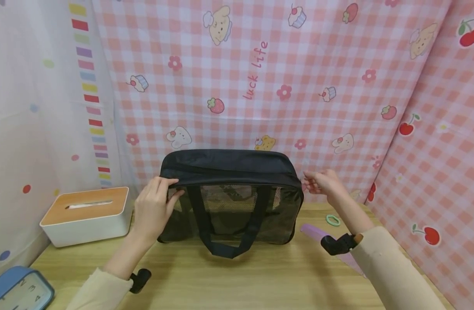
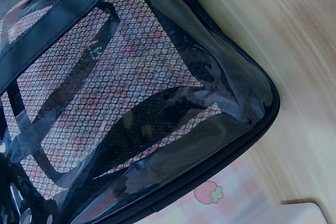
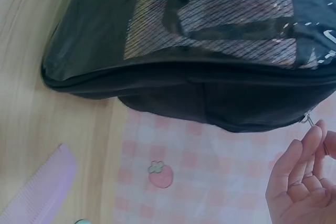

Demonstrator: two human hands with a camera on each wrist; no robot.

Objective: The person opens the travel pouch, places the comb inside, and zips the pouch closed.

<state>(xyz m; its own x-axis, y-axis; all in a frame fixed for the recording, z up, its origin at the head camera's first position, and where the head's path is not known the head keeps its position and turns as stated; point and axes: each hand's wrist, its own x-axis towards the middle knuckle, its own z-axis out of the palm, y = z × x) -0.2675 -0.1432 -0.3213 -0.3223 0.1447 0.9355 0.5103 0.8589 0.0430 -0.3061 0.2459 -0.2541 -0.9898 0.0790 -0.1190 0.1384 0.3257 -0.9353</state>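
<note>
Head view: left hand (image 1: 150,206) pinches the bag (image 1: 230,206), right hand (image 1: 326,183) its zipper pull (image 3: 311,121); a slipping left grip could jam it.

Pink checked backdrop (image 1: 237,125) (strawberries printed), wooden tabletop (image 1: 260,282).

"luck life" on checked cloth (image 1: 240,107), 2, 3, 4 on clock (image 1: 26,292)
</note>
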